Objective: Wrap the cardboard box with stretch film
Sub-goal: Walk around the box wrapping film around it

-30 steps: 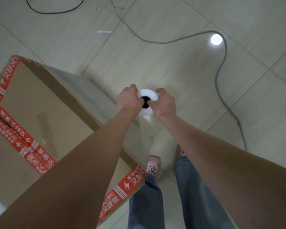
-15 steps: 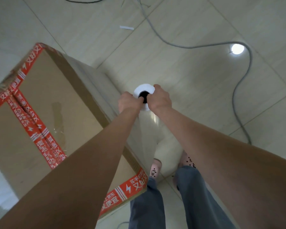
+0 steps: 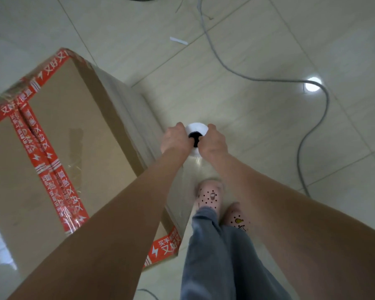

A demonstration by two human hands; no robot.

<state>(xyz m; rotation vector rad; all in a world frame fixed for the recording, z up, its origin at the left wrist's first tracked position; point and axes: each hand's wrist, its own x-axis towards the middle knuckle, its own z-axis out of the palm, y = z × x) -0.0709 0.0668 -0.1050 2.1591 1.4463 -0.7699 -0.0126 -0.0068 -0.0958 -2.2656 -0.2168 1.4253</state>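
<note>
A tall brown cardboard box (image 3: 69,135) sealed with red printed tape stands on the floor at the left. Clear stretch film lies over its right side (image 3: 130,109). I hold a white stretch film roll (image 3: 196,128) upright, seen end-on with its dark core. My left hand (image 3: 173,139) grips its left side and my right hand (image 3: 213,141) grips its right side, fingers reaching into the core. The roll hangs just right of the box's near right face. A sheet of film (image 3: 188,176) runs down below the roll toward the box.
Pale tiled floor all around. A grey cable (image 3: 307,135) loops across the floor at the right and back. A small white strip (image 3: 179,40) lies on the tiles farther off. My feet in pink shoes (image 3: 208,194) stand right beside the box's near corner.
I have walked along the box's right side with the roll in both hands; the box now shows more of its top, and the cable and floor glare have shifted right.
</note>
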